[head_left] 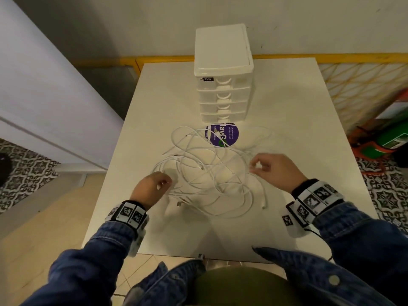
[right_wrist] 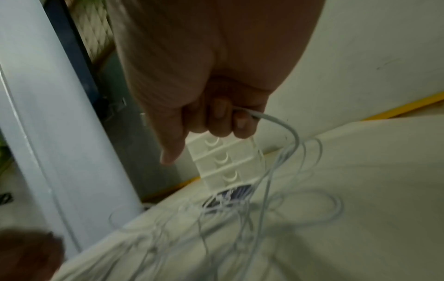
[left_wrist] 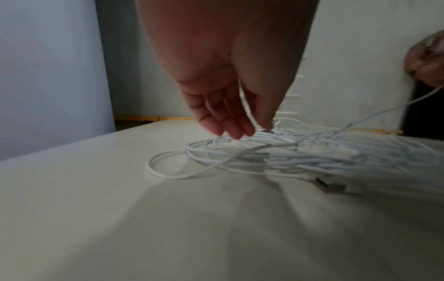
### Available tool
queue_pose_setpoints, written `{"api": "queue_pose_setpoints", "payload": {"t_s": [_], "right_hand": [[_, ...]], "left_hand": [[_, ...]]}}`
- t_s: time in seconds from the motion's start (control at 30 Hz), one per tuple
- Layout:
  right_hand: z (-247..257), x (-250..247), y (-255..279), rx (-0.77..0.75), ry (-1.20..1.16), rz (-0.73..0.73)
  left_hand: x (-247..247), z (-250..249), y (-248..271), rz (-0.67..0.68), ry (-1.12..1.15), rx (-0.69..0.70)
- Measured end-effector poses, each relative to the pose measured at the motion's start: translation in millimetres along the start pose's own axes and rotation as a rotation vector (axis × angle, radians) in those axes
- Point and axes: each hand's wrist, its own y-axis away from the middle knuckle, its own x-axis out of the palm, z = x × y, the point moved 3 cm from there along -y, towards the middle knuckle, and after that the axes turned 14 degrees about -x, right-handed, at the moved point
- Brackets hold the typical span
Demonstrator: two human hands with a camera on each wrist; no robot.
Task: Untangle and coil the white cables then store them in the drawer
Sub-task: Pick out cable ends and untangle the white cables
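A tangle of white cables (head_left: 209, 171) lies spread over the middle of the white table (head_left: 159, 93). My left hand (head_left: 154, 186) sits at the tangle's left edge and pinches a cable end (left_wrist: 247, 106) between thumb and fingers, plug pointing down. My right hand (head_left: 273, 168) is lifted at the right edge, fingers curled round a white cable (right_wrist: 283, 127) that droops back into the pile. A white drawer unit (head_left: 223, 71) with several shut drawers stands at the far middle of the table. A loose USB plug (left_wrist: 321, 185) rests on the table at the pile's near side.
A round purple sticker (head_left: 223, 134) lies on the table just in front of the drawer unit, partly under cables. A white cabinet (head_left: 44, 96) stands left of the table. A yellow lattice fence (head_left: 362, 85) and green-orange items (head_left: 388, 138) are on the right.
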Motion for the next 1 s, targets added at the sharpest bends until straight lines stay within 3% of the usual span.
{"api": "queue_pose_setpoints", "payload": {"t_s": [0.1, 0.17, 0.23, 0.43, 0.5, 0.6, 0.73, 0.9, 1.0], "right_hand": [[-7, 35, 9, 0.001, 0.070, 0.169], [-9, 46, 13, 0.037, 0.075, 0.196], [-9, 48, 10, 0.063, 0.035, 0.161], [12, 54, -9, -0.026, -0.024, 0.150], [12, 61, -13, -0.018, -0.006, 0.191], [6, 77, -13, 0.061, 0.002, 0.349], [-3, 85, -13, 0.075, 0.094, 0.451], [-9, 72, -16, 0.155, 0.172, 0.469], [-19, 63, -11, 0.219, 0.174, 0.513]], "left_hand": [[6, -9, 10, 0.097, -0.120, 0.307], [22, -8, 23, 0.206, -0.245, 0.442], [31, -4, 30, 0.235, -0.249, 0.451], [32, -1, 29, 0.140, -0.172, 0.500], [22, -5, 28, 0.119, -0.087, 0.405], [-2, -15, 22, 0.084, 0.220, 0.169], [-35, -29, 8, -0.071, 0.544, -0.044], [-75, -50, -7, -0.233, 0.784, -0.109], [-112, -50, -13, -0.420, 0.994, -0.145]]}}
